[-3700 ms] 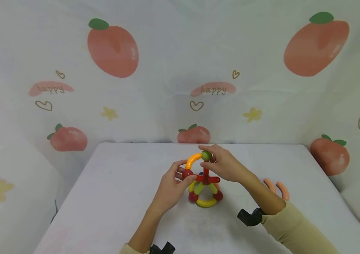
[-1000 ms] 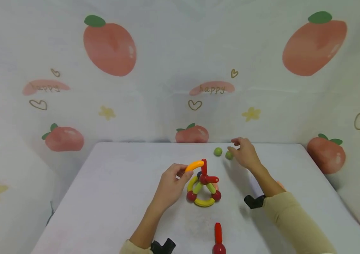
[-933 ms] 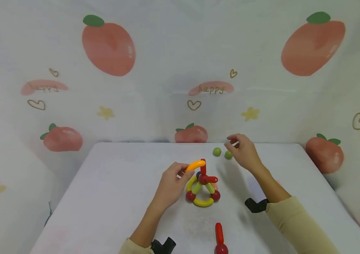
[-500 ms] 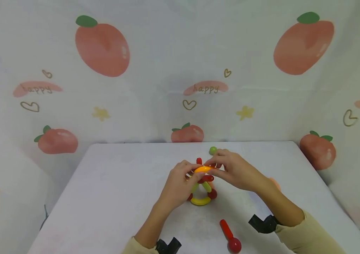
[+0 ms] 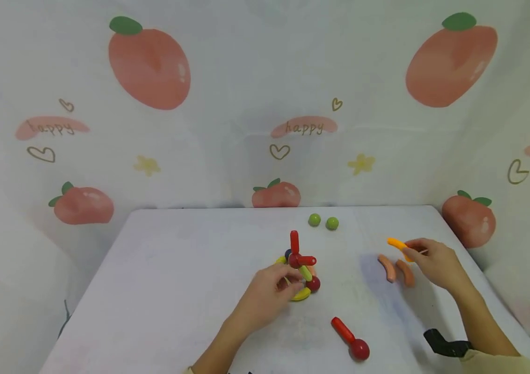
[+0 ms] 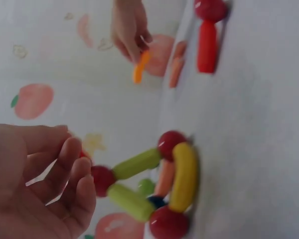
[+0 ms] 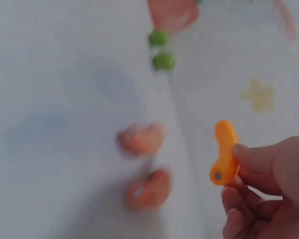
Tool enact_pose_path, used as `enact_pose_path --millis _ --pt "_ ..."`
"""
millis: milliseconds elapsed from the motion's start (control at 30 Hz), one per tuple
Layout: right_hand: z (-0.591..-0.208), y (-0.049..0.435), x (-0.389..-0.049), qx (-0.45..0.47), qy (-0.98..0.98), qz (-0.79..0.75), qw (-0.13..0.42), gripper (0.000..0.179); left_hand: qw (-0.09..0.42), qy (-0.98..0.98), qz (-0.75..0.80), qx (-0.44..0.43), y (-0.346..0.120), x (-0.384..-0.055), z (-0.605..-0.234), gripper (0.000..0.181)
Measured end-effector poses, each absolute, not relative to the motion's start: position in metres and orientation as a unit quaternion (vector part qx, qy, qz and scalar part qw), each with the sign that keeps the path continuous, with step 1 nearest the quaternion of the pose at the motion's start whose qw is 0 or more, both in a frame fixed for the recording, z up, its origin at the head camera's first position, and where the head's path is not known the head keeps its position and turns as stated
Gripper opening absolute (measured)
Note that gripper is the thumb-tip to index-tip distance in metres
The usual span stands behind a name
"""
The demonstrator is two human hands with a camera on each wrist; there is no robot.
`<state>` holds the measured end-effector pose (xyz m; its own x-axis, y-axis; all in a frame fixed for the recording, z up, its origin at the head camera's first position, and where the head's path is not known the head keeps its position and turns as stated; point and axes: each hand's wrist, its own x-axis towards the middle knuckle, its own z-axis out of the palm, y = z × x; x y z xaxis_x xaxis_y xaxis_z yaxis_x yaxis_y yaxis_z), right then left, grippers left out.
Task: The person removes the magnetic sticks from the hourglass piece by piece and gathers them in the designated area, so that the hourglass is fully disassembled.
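My right hand (image 5: 440,262) pinches an orange curved rod (image 5: 397,243) above the right side of the table; a grey dot shows on the end of the orange rod (image 7: 225,152) in the right wrist view. My left hand (image 5: 265,293) has loosely bent fingers with nothing visible between them. It is just in front of a small ball-and-rod structure (image 5: 295,261), partly covering it. That structure has red balls, yellow curved rods, light green rods (image 6: 137,163), and red rods sticking up and sideways at its top. Whether the left fingertips touch it, I cannot tell.
Two salmon curved rods (image 5: 387,268) lie on the white table (image 5: 176,291) below my right hand. Two green balls (image 5: 314,219) sit near the back edge. A red rod joined to a red ball (image 5: 359,350) lies toward the front. A fruit-print cloth (image 5: 218,145) hangs behind.
The orange rod left the structure's top and passed from my left hand to my right, which carried it rightward. My left hand has moved lower. Earlier, a green ball came off the top.
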<state>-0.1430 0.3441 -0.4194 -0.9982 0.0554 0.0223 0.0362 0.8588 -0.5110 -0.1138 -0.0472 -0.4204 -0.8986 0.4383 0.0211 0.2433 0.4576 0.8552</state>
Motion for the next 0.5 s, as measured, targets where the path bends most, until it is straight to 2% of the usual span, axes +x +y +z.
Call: enact_pose_path --millis 200,300,500 --pt "-0.451 0.39 -0.138 -0.14 -0.947 0.281 -0.071 0.054 0.206 0.845 0.431 0.239 -0.021 -0.109 -0.439 0.02" --pt "-0.457 0.395 -0.137 -0.158 -0.936 0.297 -0.101 0.056 0.213 0.863 0.375 0.264 -0.008 -0.108 -0.445 0.024" --pt "-0.456 0.392 -0.133 -0.175 -0.929 0.294 -0.141 0.06 0.19 0.884 0.257 0.341 0.017 -0.113 -0.455 0.034"
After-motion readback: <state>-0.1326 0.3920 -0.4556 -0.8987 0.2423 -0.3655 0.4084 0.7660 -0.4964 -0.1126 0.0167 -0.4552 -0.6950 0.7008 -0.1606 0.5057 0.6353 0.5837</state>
